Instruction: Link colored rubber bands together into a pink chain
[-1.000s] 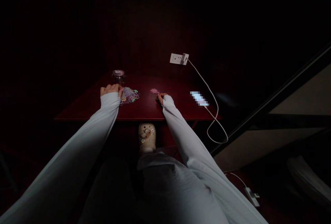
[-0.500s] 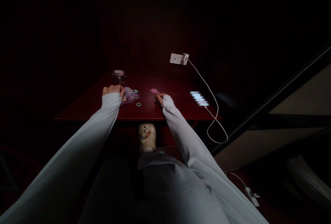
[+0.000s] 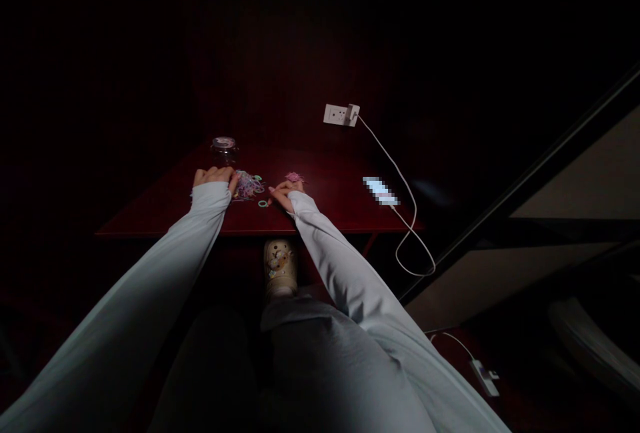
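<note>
Head view: on the dark red table (image 3: 165, 209), the left hand (image 3: 215, 178) rests curled, knuckles up, against the pile of small coloured bands (image 3: 249, 185). The right hand (image 3: 284, 194) lies just beside a lone green band (image 3: 263, 203). Whether either hand pinches anything cannot be told.

Tabletop (image 3: 350, 209), centre: dark red wood look, smooth, faint sheen. Pile of small loops (image 3: 249, 185): pastel, rubbery, slightly shiny; single green loop (image 3: 263, 203) the same. Jar (image 3: 224, 150): clear, glossy, glass or plastic unclear. Sleeves (image 3: 165, 286): pale matt cloth. Cable (image 3: 390, 161) and socket (image 3: 335, 114): white smooth plastic. Clog (image 3: 279, 265): cream, matt.
</note>
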Available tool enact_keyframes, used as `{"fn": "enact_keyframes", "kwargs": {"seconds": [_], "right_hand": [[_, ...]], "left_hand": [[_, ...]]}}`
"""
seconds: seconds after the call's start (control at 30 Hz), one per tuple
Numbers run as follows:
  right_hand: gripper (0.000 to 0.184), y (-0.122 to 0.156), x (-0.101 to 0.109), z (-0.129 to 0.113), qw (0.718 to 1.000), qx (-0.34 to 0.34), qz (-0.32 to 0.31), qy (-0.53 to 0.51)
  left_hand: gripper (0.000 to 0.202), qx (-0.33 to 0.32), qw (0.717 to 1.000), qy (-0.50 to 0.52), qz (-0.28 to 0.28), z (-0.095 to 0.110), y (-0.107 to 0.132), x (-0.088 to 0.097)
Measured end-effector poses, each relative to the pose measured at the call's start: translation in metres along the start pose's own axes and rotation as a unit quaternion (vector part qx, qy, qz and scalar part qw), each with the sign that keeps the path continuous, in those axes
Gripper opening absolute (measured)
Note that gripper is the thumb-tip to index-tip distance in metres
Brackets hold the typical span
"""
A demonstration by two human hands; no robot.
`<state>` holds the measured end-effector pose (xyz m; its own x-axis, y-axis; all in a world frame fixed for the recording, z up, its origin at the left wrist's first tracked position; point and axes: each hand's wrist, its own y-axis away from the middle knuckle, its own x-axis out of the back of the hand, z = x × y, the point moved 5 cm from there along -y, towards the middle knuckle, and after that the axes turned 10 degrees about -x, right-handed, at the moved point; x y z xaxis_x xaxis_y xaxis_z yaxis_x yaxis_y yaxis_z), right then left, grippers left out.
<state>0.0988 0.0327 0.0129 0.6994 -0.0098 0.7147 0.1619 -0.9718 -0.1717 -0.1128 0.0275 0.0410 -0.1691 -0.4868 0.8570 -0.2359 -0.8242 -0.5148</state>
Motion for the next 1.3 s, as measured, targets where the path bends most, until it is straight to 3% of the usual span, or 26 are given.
{"fn": "enact_keyframes", "kwargs": {"seconds": [0.13,0.37,0.7,0.8,0.97,1.17,1.3], "right_hand": [[0.029,-0.003,-0.003,0.001,1.0,0.009,-0.018,0.025],[0.039,-0.005,-0.001,0.003,0.999,0.008,-0.011,0.05],[0.038,0.017,-0.01,-0.016,0.982,0.109,-0.026,0.149],[0.034,0.012,-0.004,-0.015,0.988,0.09,0.01,0.129],[0.034,-0.004,0.012,0.004,0.995,-0.02,0.085,0.055],[0.05,-0.012,0.011,0.017,0.996,-0.054,0.077,0.006],[0.05,-0.015,0.01,0.021,0.996,-0.059,0.069,0.0]], "left_hand": [[0.028,0.004,1.0,-0.01,-0.017,0.004,0.001,0.003],[0.028,0.005,1.0,-0.002,-0.012,0.008,0.001,0.008],[0.032,-0.022,1.0,0.013,-0.002,0.017,-0.002,0.002],[0.033,-0.032,0.999,0.008,0.007,0.021,-0.004,-0.001],[0.03,-0.064,0.997,0.014,0.046,0.031,-0.009,-0.008],[0.024,-0.113,0.99,0.079,-0.019,0.066,-0.018,-0.023],[0.025,-0.12,0.986,0.11,-0.027,0.081,-0.022,-0.027]]}}
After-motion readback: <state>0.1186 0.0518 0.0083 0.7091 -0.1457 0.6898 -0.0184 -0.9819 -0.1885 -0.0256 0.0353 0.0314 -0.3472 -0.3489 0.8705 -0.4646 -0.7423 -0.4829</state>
